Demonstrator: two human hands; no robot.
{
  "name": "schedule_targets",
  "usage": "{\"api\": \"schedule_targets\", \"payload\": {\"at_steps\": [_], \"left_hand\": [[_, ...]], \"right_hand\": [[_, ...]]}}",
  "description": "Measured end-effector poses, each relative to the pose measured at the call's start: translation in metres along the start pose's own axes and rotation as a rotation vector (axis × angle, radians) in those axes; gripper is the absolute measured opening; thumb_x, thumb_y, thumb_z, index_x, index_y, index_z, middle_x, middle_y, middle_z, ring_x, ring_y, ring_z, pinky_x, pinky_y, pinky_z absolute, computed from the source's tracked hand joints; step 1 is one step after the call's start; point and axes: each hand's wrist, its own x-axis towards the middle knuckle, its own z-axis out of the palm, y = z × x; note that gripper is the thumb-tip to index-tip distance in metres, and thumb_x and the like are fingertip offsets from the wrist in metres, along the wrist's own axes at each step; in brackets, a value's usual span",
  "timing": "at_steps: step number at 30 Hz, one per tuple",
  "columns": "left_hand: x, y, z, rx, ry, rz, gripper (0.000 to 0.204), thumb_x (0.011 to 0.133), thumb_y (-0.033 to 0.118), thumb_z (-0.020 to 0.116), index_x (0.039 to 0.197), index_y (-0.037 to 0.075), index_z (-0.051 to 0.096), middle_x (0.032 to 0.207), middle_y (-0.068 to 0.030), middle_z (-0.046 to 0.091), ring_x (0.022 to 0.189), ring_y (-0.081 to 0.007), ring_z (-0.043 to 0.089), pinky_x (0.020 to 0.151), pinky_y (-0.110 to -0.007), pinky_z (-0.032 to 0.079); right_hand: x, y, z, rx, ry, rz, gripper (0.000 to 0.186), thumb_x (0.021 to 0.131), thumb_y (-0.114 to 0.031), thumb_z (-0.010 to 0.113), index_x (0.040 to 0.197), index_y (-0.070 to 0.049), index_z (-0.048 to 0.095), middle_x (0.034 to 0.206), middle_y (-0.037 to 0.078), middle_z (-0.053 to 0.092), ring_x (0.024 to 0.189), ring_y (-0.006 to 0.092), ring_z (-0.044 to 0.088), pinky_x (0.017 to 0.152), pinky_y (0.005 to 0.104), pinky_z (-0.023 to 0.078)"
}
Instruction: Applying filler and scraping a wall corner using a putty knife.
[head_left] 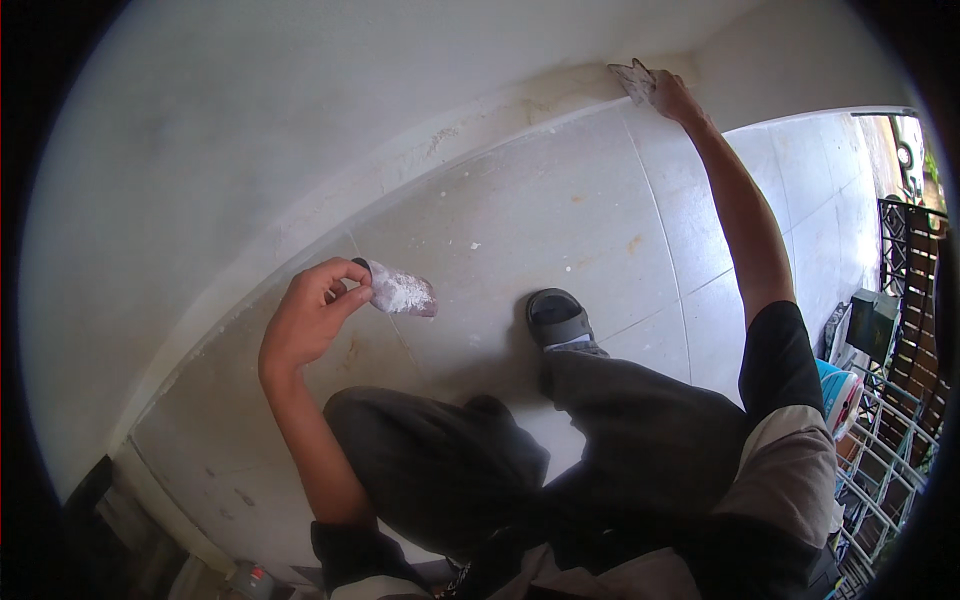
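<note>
My left hand [313, 312] is closed on the dark end of a putty knife [402, 292], its broad blade smeared with white filler and pointing right above the floor. Far to the right, my right hand [672, 95] grips a second putty knife [633, 82], whose whitish, spattered blade is at the low part of the wall [560, 92]. From this view I cannot tell whether that blade touches the wall. Along the wall's base runs a rough, patchy strip [440, 145] with yellowish and white marks.
Pale floor tiles [520, 220] carry small white specks and brownish stains. My sandalled foot [558, 318] rests on them. To the right stand a wire rack [885, 440], a blue and white bucket [840, 395], a dark box [873, 322] and a slatted gate [918, 330].
</note>
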Motion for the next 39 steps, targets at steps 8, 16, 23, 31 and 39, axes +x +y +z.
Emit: {"api": "schedule_targets", "payload": {"at_steps": [8, 16, 23, 31, 39], "left_hand": [[0.001, -0.001, -0.003, 0.031, -0.016, 0.010, 0.012, 0.077, 0.010, 0.060, 0.085, 0.001, 0.058, 0.071, -0.0020, 0.055, 0.060, -0.0104, 0.042, 0.058, -0.025, 0.038], [-0.002, -0.002, -0.003, 0.010, -0.012, 0.022, 0.013, 0.078, 0.012, 0.060, 0.084, 0.001, 0.058, 0.069, -0.0014, 0.054, 0.059, -0.0092, 0.042, 0.057, -0.025, 0.037], [0.000, -0.004, -0.003, 0.022, -0.023, 0.002, 0.012, 0.078, 0.013, 0.060, 0.084, 0.002, 0.058, 0.068, -0.0010, 0.053, 0.059, -0.0087, 0.042, 0.057, -0.024, 0.037], [0.000, -0.011, -0.001, 0.015, -0.001, 0.008, 0.012, 0.079, 0.013, 0.060, 0.083, 0.002, 0.058, 0.066, -0.0004, 0.051, 0.058, -0.0087, 0.041, 0.056, -0.024, 0.037], [0.000, -0.019, 0.004, 0.006, 0.030, -0.017, 0.011, 0.079, 0.012, 0.059, 0.083, 0.002, 0.057, 0.067, -0.0011, 0.052, 0.058, -0.0088, 0.041, 0.055, -0.025, 0.036]], "right_hand": [[-0.024, -0.054, -0.017, 0.024, -0.043, -0.062, 0.036, 0.080, -0.032, 0.056, 0.108, -0.008, 0.057, 0.097, 0.019, 0.061, 0.087, 0.0337, 0.059, 0.076, 0.0405, 0.046], [-0.013, -0.060, 0.018, -0.023, -0.013, -0.013, 0.025, 0.076, -0.013, 0.054, 0.097, 0.000, 0.058, 0.090, 0.024, 0.060, 0.085, 0.0382, 0.058, 0.072, 0.0441, 0.046], [-0.009, -0.065, 0.040, -0.010, 0.029, -0.133, 0.024, 0.078, -0.015, 0.055, 0.096, 0.000, 0.059, 0.084, 0.025, 0.060, 0.079, 0.0390, 0.059, 0.068, 0.0451, 0.046], [-0.024, -0.092, 0.037, -0.074, -0.020, -0.105, 0.025, 0.072, -0.007, 0.050, 0.094, -0.004, 0.060, 0.085, 0.023, 0.061, 0.082, 0.0399, 0.059, 0.072, 0.0472, 0.047], [-0.011, -0.033, 0.030, -0.192, 0.124, 0.145, 0.025, 0.074, -0.011, 0.051, 0.096, -0.001, 0.059, 0.089, 0.024, 0.060, 0.085, 0.0409, 0.058, 0.074, 0.0467, 0.047]]}}
